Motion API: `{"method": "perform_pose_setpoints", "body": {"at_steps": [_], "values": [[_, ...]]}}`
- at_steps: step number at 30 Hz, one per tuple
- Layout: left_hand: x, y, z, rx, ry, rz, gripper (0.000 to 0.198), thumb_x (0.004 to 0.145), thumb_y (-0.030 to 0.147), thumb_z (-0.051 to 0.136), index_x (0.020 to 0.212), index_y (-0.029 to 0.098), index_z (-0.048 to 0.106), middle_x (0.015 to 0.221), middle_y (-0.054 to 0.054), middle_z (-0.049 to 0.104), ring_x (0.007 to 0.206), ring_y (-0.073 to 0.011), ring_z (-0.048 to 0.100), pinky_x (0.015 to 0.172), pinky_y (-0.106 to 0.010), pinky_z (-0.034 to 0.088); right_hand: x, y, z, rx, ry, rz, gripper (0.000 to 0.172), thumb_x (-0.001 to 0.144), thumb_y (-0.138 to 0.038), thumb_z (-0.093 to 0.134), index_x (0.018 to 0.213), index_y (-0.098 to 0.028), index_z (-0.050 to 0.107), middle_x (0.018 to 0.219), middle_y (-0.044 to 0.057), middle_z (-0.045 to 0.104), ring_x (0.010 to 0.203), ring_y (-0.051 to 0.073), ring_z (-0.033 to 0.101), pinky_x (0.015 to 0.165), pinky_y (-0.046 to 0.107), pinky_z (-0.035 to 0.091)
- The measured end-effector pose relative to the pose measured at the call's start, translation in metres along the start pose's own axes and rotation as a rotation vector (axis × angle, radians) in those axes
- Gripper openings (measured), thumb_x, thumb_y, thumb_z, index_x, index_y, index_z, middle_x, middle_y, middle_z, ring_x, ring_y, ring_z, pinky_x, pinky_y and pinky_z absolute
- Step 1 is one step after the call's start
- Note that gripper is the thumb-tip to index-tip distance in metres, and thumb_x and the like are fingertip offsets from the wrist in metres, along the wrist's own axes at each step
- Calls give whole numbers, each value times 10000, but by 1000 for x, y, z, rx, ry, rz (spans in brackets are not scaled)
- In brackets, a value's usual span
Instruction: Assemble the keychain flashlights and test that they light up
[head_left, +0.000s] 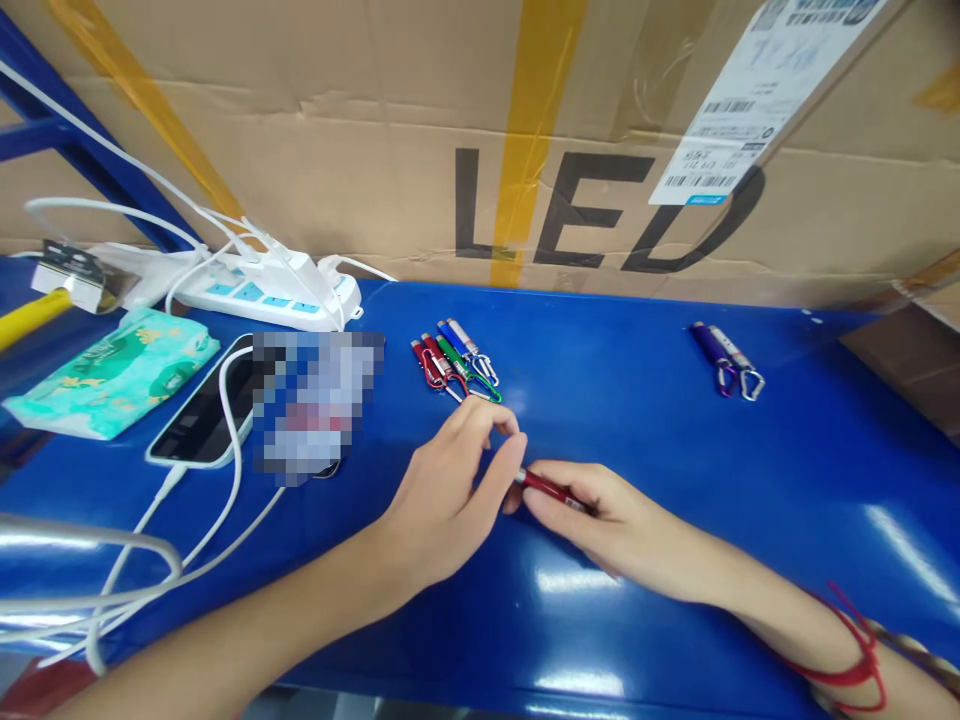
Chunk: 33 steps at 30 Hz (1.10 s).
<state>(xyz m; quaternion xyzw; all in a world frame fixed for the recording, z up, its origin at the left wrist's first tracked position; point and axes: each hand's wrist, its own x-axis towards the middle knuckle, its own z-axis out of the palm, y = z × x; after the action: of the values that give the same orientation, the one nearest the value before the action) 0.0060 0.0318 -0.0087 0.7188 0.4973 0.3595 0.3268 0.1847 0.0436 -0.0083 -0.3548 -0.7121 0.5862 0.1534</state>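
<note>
A slim red metal torch (pixel 553 489) lies in my right hand (pixel 600 510), its silver end pointing left. The fingers of my right hand are wrapped round its body. My left hand (pixel 461 485) is at that silver end, thumb and fingers bent together there; what it pinches is hidden. Just beyond my left hand lies a group of small torches with carabiner clips: red ones (pixel 437 358), a green one (pixel 452 355) and a blue one (pixel 456 338). Farther right rest a purple torch (pixel 709 345) and a silver torch (pixel 729 348), side by side with clips.
Behind the blue table (pixel 750 480) stands a large cardboard box (pixel 360 130). At the left are a white power strip (pixel 262 295), a green tissue pack (pixel 116 370), a phone (pixel 210 410), white cables (pixel 236 470) and a pixelated item (pixel 319 410). A brown box (pixel 911 360) sits at the right.
</note>
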Motion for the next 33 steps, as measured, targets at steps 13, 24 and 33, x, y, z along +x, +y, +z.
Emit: {"method": "perform_pose_setpoints", "body": {"at_steps": [13,24,33], "values": [[-4,2,9,-99,-64,4,342,919,282,448,607,144,420,726,3,429,632,-95,425,567,-234,331,-2,2,-1,-224,78,-206,242,948,-337,435,886,-143,565,753,-1,519,624,80,398,570,192,343],[-4,5,12,-239,-54,-12,313,870,227,498,582,140,412,760,-11,437,624,-87,429,558,-224,344,-4,2,-4,-124,50,-113,333,923,-391,452,783,-123,590,707,7,508,627,90,384,563,201,330],[-5,5,12,-261,-66,-49,255,843,213,545,619,142,446,773,0,434,622,-84,420,572,-232,342,0,4,-5,31,49,-81,258,870,-345,548,727,-134,588,675,-3,503,616,90,385,549,201,327]]}}
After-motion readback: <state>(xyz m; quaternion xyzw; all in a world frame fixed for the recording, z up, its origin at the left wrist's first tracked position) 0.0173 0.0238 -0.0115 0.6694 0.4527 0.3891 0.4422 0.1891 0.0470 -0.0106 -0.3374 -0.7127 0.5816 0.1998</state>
